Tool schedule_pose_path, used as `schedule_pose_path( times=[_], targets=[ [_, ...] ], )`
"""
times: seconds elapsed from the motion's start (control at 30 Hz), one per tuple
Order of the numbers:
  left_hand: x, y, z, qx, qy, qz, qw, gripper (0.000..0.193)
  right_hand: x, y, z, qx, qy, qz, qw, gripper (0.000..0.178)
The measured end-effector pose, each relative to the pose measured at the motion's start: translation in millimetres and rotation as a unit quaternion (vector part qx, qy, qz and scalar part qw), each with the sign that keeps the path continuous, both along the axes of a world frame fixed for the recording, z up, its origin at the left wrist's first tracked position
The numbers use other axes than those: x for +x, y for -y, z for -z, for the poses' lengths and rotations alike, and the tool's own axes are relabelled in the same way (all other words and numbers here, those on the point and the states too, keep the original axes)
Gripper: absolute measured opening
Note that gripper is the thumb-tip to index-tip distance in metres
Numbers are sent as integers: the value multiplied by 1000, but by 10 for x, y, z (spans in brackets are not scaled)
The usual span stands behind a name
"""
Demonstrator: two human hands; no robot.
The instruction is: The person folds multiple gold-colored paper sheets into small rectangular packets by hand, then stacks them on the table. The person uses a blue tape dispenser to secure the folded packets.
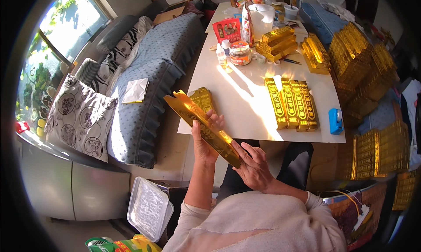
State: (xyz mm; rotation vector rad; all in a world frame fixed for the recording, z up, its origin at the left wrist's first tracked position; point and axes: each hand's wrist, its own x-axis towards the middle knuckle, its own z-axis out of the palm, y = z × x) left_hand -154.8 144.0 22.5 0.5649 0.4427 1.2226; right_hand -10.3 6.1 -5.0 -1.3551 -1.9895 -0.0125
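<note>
A long gold cardboard box [186, 109], printed with dark patterns and notched at its upper end, slants between my hands above the table's near left corner. My left hand [205, 149] wraps its middle, thumb on the near side and fingers on the far side. At the lower end, my right hand [254, 166] holds the box with its fingers laid along the edge. Behind it, another gold piece [202, 98] lies on the table, partly covered. To the right, several finished-looking gold boxes [290, 104] lie side by side.
A blue plastic item [336, 121] stands at the table's [245, 127] right edge. Farther back are stacked gold boxes [277, 44], a lidded jar [240, 53], small bottles and a red pouch [227, 30]. Large gold stacks [355, 63] rise on the right; a blue-covered sofa [144, 76] stands left.
</note>
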Motion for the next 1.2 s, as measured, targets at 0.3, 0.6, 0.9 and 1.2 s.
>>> schedule_pose_path(
  times=[0.3,0.6,0.9,1.2],
  targets=[
    [28,83,99,-5,-98,-15,995,67,143,210,143,-55,-12,-6,998,42],
    [99,342,-3,66,-320,56,943,49,579,9,22,-173,-366,6,914,52],
    [242,706,108,155,-424,135,882,49,592,-597,-462,-245,-601,-99,754,33],
    [254,613,65,103,-422,168,885,29,480,-487,-283,-228,-593,-2,772,32]
  ],
)
